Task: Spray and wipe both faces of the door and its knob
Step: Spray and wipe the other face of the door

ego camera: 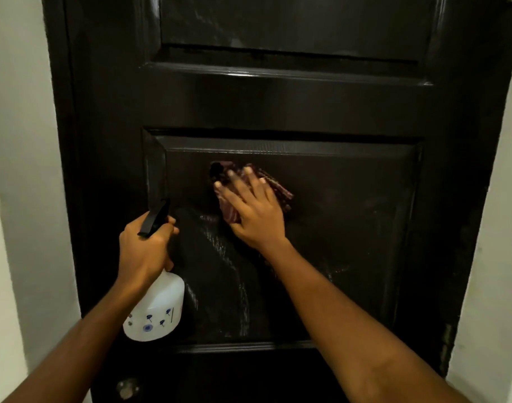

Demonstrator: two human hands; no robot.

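Observation:
A dark, glossy panelled door (pixel 350 106) fills the view. My right hand (pixel 253 212) lies flat on a folded red striped cloth (pixel 281 189), pressing it against the upper left part of the lower panel. Wet streaks shine on the panel below and left of the cloth. My left hand (pixel 142 251) grips the neck of a white spray bottle (pixel 155 312) with a black trigger head, held upright near the panel's left edge. At the bottom left of the door sits a dull metal knob (pixel 126 388).
White walls (pixel 16 141) flank the door on both sides. A hinge (pixel 446 335) shows on the door's right edge, low down. A second raised panel lies above the one under my hand.

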